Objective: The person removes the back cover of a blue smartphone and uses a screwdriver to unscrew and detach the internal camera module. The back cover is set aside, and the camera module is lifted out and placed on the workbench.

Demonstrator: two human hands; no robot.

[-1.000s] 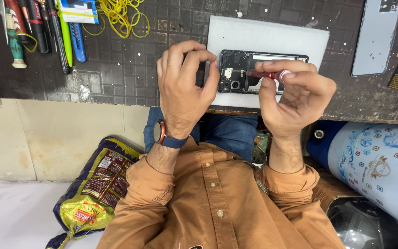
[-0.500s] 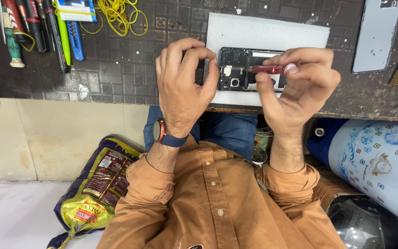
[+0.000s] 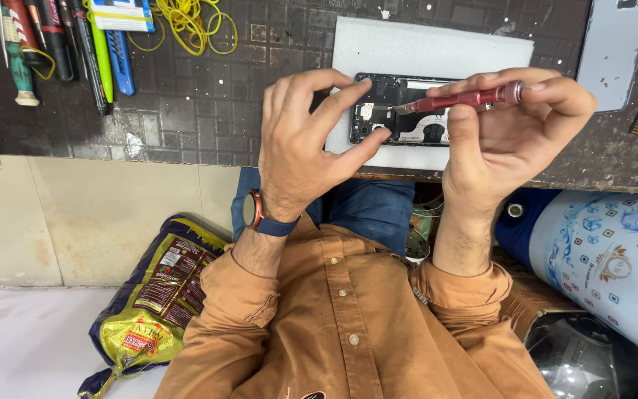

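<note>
Dark, scuffed workbench [image 3: 208,111] with a square embossed mat fills the upper half of the frame, its front edge worn pale. Below it, at lower centre, a rust-brown buttoned shirt [image 3: 348,325] covers the person's arms. At the right edge sits a large rounded blue-and-white patterned container [image 3: 599,251], smooth and glossy. At lower left lies a crinkled yellow and purple plastic bag [image 3: 156,295]. On the bench at upper centre lies a flat white foam sheet [image 3: 430,48], rectangular and matte, and on it rests an opened black phone [image 3: 400,111] with its inner parts exposed. The left hand [image 3: 300,148], with a dark-strapped watch [image 3: 260,214] on its wrist, presses fingertips against the phone's left end, fingers curled and spread. The right hand [image 3: 503,133] pinches a slim red metal screwdriver [image 3: 467,98] between thumb and fingers, its tip pointing down at the phone's upper middle. Upper left holds a row of pens and tools [image 3: 60,44] and a loose tangle of yellow rubber bands [image 3: 190,26].
</note>
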